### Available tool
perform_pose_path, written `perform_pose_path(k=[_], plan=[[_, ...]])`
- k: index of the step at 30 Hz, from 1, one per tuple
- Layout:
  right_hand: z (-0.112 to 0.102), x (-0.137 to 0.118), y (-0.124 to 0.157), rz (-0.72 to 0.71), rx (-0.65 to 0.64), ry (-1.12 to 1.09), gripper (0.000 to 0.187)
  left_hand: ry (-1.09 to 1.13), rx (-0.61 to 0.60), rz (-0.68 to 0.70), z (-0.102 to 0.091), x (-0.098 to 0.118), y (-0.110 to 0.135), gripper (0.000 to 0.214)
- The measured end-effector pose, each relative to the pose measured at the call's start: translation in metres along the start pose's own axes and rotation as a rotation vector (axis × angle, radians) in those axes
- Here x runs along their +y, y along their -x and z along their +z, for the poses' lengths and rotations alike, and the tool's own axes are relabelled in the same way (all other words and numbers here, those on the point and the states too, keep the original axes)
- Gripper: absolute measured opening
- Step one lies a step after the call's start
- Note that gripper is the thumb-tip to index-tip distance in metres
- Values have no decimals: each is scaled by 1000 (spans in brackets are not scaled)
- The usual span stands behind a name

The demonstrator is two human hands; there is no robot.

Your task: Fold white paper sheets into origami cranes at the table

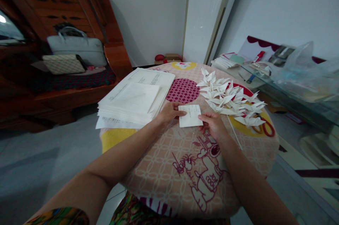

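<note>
A small folded square of white paper (190, 116) with faint print is held over the middle of the round table. My left hand (171, 113) pinches its left edge, thumb on top. At the right edge, my right hand (214, 123) grips it between thumb and fingers. Left of the hands lies a thick stack of printed paper sheets (132, 77), with smaller blank sheets (137, 96) on top. To the right sits a cluster of folded white paper cranes (227, 98). Red-handled scissors (268, 128) lie partly hidden under the cranes.
A patterned cloth (164, 168) covers the round table. A thin white stick (234, 131) lies near the cranes. On the right stands a glass-topped table (291, 91) with papers and a plastic bag (299, 66). A wooden bench (116, 59) with bags is at the left.
</note>
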State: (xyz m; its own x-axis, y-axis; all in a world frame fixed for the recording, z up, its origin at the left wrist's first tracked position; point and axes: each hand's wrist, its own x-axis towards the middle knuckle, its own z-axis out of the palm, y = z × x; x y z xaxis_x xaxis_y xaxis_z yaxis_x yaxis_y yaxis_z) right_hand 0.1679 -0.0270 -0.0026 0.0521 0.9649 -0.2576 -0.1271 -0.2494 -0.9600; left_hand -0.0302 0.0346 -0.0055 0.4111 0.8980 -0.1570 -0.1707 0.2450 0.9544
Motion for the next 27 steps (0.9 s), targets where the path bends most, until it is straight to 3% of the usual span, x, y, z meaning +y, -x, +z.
perform_pose_path(k=[6, 10, 13, 17, 20, 23, 27], plan=[[-1, -1, -2, -20, 18, -42, 38, -109, -178, -31, -8, -1, -3, 49], [-2, 0, -1, 16, 35, 14, 40, -269, -276, 66, -20, -7, -11, 44], [-1, 2, 0, 36, 37, 121, 19, -473, -259, 169, -24, -11, -17, 49], [0, 5, -2, 42, 110, 383, 4, -804, -141, 277, -19, -10, -16, 59], [-1, 7, -5, -85, 183, 706, 3, -1002, -69, 356, -13, -8, -10, 59], [-3, 8, -6, -272, 228, 999, 11, -1120, -63, 521, -10, -9, -6, 59], [-4, 9, -4, -415, 165, 1173, 12, -1131, -165, 670, -8, -12, -2, 42]])
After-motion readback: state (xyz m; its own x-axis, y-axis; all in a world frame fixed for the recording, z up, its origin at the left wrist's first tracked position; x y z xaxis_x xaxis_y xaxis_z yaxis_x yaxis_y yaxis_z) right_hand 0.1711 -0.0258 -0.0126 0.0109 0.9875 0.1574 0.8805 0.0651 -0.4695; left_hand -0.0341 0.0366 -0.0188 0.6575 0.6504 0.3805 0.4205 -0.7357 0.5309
